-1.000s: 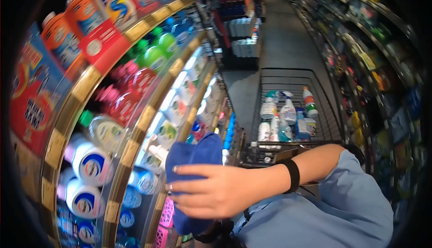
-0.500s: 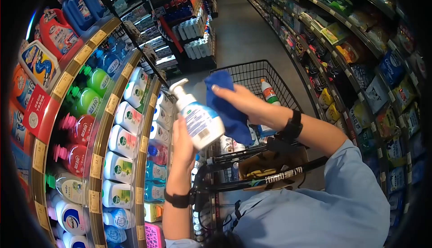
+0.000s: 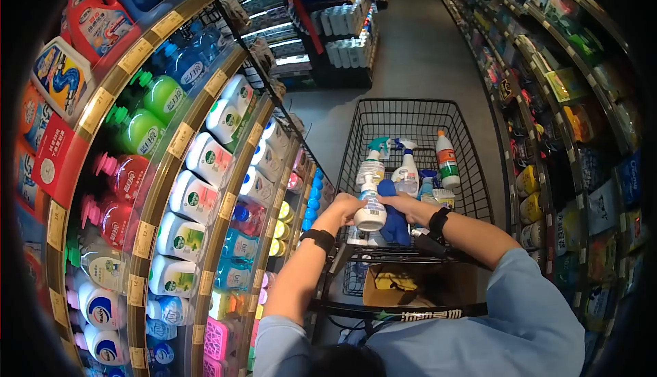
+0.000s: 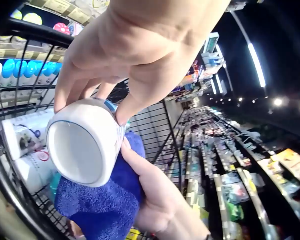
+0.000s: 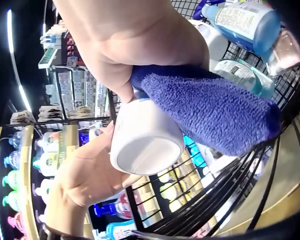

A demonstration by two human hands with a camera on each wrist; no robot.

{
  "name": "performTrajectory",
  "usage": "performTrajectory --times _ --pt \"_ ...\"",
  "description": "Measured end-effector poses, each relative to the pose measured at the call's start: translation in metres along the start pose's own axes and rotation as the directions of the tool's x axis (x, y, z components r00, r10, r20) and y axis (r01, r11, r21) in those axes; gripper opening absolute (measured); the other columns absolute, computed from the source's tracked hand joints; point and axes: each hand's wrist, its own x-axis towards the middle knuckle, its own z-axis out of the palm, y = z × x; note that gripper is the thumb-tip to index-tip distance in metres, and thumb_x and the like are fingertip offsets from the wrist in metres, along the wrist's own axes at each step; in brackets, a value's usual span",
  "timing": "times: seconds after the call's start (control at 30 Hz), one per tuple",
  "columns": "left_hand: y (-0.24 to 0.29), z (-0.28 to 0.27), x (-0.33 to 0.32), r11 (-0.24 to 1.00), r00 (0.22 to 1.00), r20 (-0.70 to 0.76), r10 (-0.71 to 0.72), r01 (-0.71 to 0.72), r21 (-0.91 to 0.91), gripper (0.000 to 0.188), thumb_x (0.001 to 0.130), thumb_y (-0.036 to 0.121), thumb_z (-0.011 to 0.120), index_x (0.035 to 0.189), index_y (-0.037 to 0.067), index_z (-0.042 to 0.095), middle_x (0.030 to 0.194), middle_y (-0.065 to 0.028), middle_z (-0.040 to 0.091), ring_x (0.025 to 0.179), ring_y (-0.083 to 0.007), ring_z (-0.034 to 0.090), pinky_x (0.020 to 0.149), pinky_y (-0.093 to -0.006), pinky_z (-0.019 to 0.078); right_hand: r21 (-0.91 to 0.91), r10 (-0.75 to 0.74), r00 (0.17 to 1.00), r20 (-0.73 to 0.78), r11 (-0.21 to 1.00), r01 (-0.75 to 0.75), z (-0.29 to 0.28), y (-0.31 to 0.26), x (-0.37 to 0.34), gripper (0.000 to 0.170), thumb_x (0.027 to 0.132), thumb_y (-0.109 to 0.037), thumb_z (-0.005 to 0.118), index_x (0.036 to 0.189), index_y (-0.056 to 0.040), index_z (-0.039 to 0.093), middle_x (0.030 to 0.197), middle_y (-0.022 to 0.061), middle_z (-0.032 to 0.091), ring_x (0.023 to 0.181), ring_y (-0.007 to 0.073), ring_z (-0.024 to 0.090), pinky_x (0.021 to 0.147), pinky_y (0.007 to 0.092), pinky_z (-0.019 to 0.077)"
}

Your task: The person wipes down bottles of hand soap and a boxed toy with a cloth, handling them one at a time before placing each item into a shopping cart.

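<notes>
Over the near end of the shopping cart [image 3: 410, 101], my left hand [image 3: 344, 208] grips a white pump bottle [image 3: 370, 215] by its side. The bottle tilts, its base facing back toward me; the base shows bare and white in both wrist views. My right hand [image 3: 409, 207] holds a blue cloth [image 3: 395, 225], bunched between palm and fingers, against the bottle's other side. In the right wrist view the right thumb lies at the bottle's edge, and a flap of blue cloth [image 5: 210, 112] hangs past the fingers.
Several cleaning bottles stand in the cart, among them a white spray bottle [image 3: 406, 175] and an orange-capped bottle [image 3: 447, 163]. A cardboard box [image 3: 375, 293] sits by the cart handle [image 3: 438, 314]. Shelves of pump bottles [image 3: 179, 236] line the left, packaged goods [image 3: 592, 171] the right.
The pump bottle came into view in my left hand, then moved right and over the cart. The cloth, at the shelf earlier, is now against the bottle, with both hands together.
</notes>
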Motion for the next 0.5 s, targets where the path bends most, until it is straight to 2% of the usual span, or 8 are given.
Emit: performTrajectory --times 0.07,0.1,0.2,0.3,0.33,0.4,0.43,0.5 --pt "0.000 0.006 -0.007 0.954 0.991 -0.087 0.104 -0.074 0.291 0.033 0.079 0.023 0.067 0.102 0.001 0.057 0.081 -0.0089 0.062 0.061 -0.0165 0.060 0.046 -0.0275 0.0474 0.004 0.094 0.994 -0.061 0.996 -0.094 0.000 0.017 0.016 0.041 0.083 -0.019 0.064 0.116 0.0015 0.048 0.103 0.0147 0.060 0.085 0.0264 0.063 0.067 0.0433 0.0546" --pt "0.003 0.008 -0.018 0.940 0.990 -0.092 0.108 -0.071 0.332 0.032 0.077 0.014 0.067 0.101 -0.007 0.060 0.084 -0.0134 0.064 0.065 -0.0199 0.059 0.053 -0.0353 0.0458 0.000 0.138 0.987 -0.076 0.990 -0.139 0.001 0.024 0.021 0.039 0.084 -0.016 0.062 0.115 0.0028 0.048 0.103 0.0148 0.060 0.084 0.0265 0.063 0.066 0.0432 0.0548" --pt "-0.036 -0.002 0.025 0.997 0.997 0.031 0.069 -0.070 0.034 0.024 0.079 0.015 0.062 0.098 0.001 0.061 0.087 -0.0088 0.060 0.069 -0.0171 0.056 0.056 -0.0313 0.0429 -0.037 0.212 0.962 -0.170 0.974 -0.222 0.006 0.040 0.034 0.032 0.082 -0.010 0.059 0.109 0.0048 0.049 0.099 0.0156 0.060 0.082 0.0270 0.063 0.068 0.0412 0.0543" --pt "0.003 -0.003 -0.015 0.998 0.999 -0.033 0.008 -0.010 -0.059 0.025 0.084 0.027 0.058 0.107 0.015 0.060 0.091 0.0024 0.059 0.083 -0.0104 0.052 0.068 -0.0290 0.0447 0.049 0.204 0.969 -0.139 0.979 -0.199 -0.003 0.038 0.052 0.027 0.080 -0.007 0.058 0.104 0.0020 0.051 0.093 0.0133 0.061 0.077 0.0255 0.062 0.070 0.0408 0.0521" --pt "0.005 -0.009 -0.010 0.991 0.998 -0.003 0.067 -0.067 -0.115 0.023 0.084 0.030 0.059 0.104 0.020 0.062 0.092 0.0058 0.057 0.085 -0.0089 0.049 0.072 -0.0291 0.0429 -0.065 0.097 0.977 -0.190 0.992 -0.111 0.004 0.021 0.041 0.027 0.078 -0.007 0.057 0.102 0.0019 0.051 0.091 0.0141 0.060 0.074 0.0253 0.061 0.070 0.0406 0.0515" --pt "0.035 -0.019 -0.048 0.963 0.970 0.065 0.234 -0.222 -0.153 0.029 0.086 0.036 0.057 0.106 0.015 0.062 0.092 0.0014 0.062 0.078 -0.0115 0.058 0.067 -0.0225 0.0439 -0.106 -0.057 0.974 -0.221 0.994 0.034 0.028 -0.026 0.003 0.024 0.076 -0.010 0.056 0.098 0.0003 0.054 0.084 0.0131 0.060 0.073 0.0246 0.061 0.068 0.0375 0.0517" --pt "0.051 -0.027 -0.074 0.925 0.937 0.098 0.335 -0.307 -0.224 0.031 0.088 0.035 0.055 0.107 0.012 0.061 0.096 -0.0029 0.063 0.080 -0.0134 0.060 0.069 -0.0225 0.0456 -0.079 -0.018 0.987 -0.160 0.997 0.005 0.016 -0.033 0.023 0.023 0.076 -0.014 0.056 0.095 -0.0011 0.055 0.081 0.0118 0.060 0.072 0.0235 0.060 0.065 0.0331 0.0520" --pt "0.072 -0.045 -0.130 0.836 0.852 0.098 0.515 -0.473 -0.278 0.035 0.091 0.033 0.050 0.109 0.005 0.059 0.103 -0.0110 0.064 0.088 -0.0168 0.063 0.075 -0.0248 0.0481 -0.159 -0.289 0.953 -0.088 0.949 0.273 0.032 -0.067 0.008 0.024 0.074 -0.014 0.054 0.095 -0.0033 0.056 0.083 0.0088 0.060 0.070 0.0197 0.060 0.066 0.0312 0.0511"
